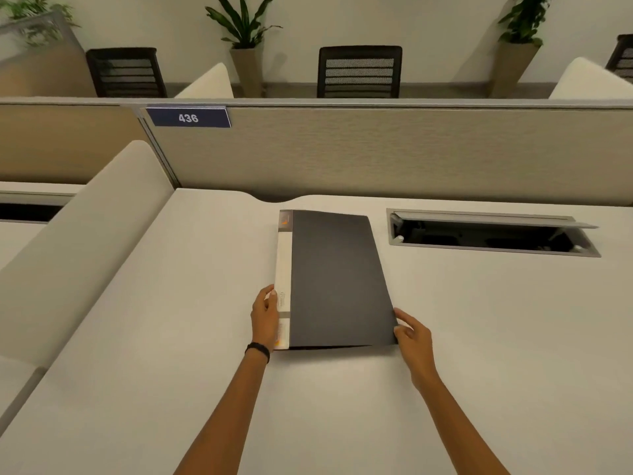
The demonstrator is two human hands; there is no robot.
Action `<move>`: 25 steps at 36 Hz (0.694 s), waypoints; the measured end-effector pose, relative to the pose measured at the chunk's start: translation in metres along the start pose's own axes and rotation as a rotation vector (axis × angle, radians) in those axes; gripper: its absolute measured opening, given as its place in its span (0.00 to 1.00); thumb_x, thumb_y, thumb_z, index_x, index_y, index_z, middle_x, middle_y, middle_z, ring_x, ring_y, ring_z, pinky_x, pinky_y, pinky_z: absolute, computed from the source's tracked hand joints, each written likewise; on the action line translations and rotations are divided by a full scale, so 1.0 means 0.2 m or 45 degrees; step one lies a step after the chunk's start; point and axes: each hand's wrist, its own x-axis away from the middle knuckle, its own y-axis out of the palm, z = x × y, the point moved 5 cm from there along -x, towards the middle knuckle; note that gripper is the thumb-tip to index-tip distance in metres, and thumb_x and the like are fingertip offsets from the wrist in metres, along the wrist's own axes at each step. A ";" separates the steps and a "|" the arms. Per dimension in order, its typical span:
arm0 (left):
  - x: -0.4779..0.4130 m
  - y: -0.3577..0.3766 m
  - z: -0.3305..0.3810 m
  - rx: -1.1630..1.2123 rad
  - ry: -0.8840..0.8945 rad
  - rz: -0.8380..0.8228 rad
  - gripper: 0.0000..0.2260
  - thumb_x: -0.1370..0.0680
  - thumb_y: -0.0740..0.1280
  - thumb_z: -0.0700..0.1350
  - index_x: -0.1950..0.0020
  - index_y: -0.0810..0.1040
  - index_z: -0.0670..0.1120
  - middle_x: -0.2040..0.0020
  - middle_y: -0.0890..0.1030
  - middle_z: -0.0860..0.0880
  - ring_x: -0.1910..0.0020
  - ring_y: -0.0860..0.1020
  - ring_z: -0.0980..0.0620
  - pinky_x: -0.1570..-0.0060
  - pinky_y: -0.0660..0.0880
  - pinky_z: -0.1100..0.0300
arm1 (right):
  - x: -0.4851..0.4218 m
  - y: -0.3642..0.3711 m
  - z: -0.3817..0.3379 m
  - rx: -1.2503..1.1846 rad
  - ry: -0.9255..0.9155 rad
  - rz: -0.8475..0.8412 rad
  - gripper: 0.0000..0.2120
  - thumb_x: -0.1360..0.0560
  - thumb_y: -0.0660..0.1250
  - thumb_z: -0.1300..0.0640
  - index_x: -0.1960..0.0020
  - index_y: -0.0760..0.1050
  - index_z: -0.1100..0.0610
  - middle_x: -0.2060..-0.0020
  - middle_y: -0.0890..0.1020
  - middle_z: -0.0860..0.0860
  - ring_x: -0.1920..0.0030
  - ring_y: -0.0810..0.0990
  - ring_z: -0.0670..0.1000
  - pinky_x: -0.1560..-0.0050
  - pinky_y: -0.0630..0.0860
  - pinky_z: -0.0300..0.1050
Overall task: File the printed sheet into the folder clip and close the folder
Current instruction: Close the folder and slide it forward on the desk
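**Folder nearly shut on office desk, a hand at each near corner**

Dark grey folder lies flat on a pale desk, its long side running from 6 to 12 o'clock and its white labelled spine on the 9 o'clock side. The cover is down over the inside but not quite flat. Along the near edge a thin dark wedge of gap opens toward 5 o'clock, where the cover's free corner stands a little above the back board. The person's left hand holds the folder at 7 o'clock, thumb lying on top of the spine label and fingers curled round the spine's outer edge. A black wristband circles that wrist. The right hand pinches the cover's free corner at 5 o'clock, thumb on the upper face, fingers bent at the edge with their tips hidden. With the cover down, the printed sheet and the clip are out of sight, and whether the sheet sits in the clip cannot be told. At 2 o'clock from the folder, well apart from it, a cable hatch is set into the desktop with its grey lid tipped open. At 12 o'clock a beige partition closes off the desk, with a dark blue number plate reading 436 at its 11 o'clock end. Beyond the partition stand black mesh-backed chairs and potted plants against a light wall
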 end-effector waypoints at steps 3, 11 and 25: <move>-0.10 0.04 -0.01 -0.079 0.008 -0.036 0.14 0.19 0.54 0.41 0.36 0.71 0.40 0.38 0.76 0.41 0.44 0.77 0.41 0.47 0.74 0.54 | -0.08 0.05 0.01 0.024 0.007 -0.004 0.18 0.25 0.58 0.71 0.36 0.71 0.61 0.37 0.75 0.58 0.37 0.74 0.57 0.36 0.69 0.48; -0.31 0.12 0.04 -0.242 0.043 -0.183 0.09 0.21 0.58 0.37 0.43 0.74 0.40 0.44 0.78 0.42 0.47 0.77 0.43 0.42 0.73 0.53 | -0.24 0.10 -0.01 0.042 0.004 -0.023 0.21 0.26 0.59 0.72 0.34 0.69 0.62 0.35 0.73 0.58 0.34 0.71 0.57 0.31 0.67 0.51; -0.44 0.21 0.04 -0.421 -0.031 -0.358 0.27 0.21 0.60 0.41 0.25 0.52 0.43 0.25 0.59 0.44 0.28 0.62 0.42 0.29 0.60 0.48 | -0.38 0.12 -0.08 0.242 -0.073 -0.089 0.19 0.25 0.60 0.71 0.35 0.70 0.64 0.34 0.72 0.59 0.34 0.71 0.58 0.31 0.67 0.50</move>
